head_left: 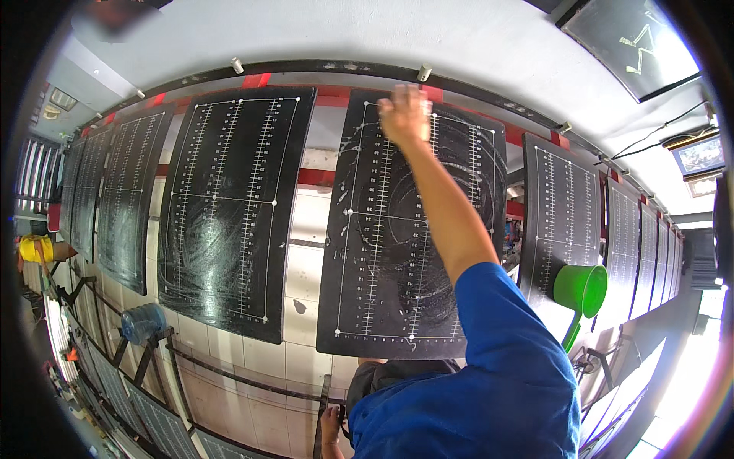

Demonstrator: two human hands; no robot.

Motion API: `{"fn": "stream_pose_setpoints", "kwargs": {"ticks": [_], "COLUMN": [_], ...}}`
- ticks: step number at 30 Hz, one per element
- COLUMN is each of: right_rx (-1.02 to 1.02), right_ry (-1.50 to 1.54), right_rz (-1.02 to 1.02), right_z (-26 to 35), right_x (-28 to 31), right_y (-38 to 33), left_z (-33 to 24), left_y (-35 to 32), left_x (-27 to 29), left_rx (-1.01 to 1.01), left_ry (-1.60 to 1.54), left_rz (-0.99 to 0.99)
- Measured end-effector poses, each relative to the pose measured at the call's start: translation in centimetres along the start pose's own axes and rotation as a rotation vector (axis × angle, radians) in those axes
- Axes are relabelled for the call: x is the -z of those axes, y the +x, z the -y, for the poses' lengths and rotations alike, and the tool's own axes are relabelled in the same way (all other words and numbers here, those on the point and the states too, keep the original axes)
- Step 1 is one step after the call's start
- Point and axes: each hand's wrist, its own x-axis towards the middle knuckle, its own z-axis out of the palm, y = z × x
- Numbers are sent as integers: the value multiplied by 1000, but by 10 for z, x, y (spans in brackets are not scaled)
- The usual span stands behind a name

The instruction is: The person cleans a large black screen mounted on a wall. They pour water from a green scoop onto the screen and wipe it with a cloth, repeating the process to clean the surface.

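Blue sleeve (501, 329): nearest you, hiding your board's five o'clock corner.
Black ruled board (399, 233): ahead of you.
Right hand (405, 118): board's twelve o'clock, fingers blurred, outstretched.
Left hand (330, 426): seven o'clock, low; you can't tell its fingers.
Neighbouring board (222, 218): nine o'clock.
Green dipper (575, 289): four o'clock, partly blocking another board (564, 203).
Blue jug (144, 323): eight o'clock.

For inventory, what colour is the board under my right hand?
The board is black with white markings; see head view.

The black board (390, 237) looks smooth (streakily glossy), the scoop (572, 286) plastic.
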Motion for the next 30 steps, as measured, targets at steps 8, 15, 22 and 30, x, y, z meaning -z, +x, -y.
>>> {"fn": "stream_pose_setpoints", "kwargs": {"ticks": [8, 15, 22, 30], "right_rx": [585, 599, 325, -148], "right_ry": [123, 28, -79, -133], "right_rz": [268, -16, 64, -137], "right_z": [38, 73, 39, -231], "right_x": [39, 6, -16, 47], "right_y": [-292, -164, 8, -7], "left_z": [-34, -32, -53, -14], "left_y": [27, 31, -2, 25], "left_x": [8, -16, -5, 35], "left_rx": [67, 73, 76, 58], "left_ry": [-246, -115, -174, 255], "left_rz": [-78, -15, -110, -4]}}
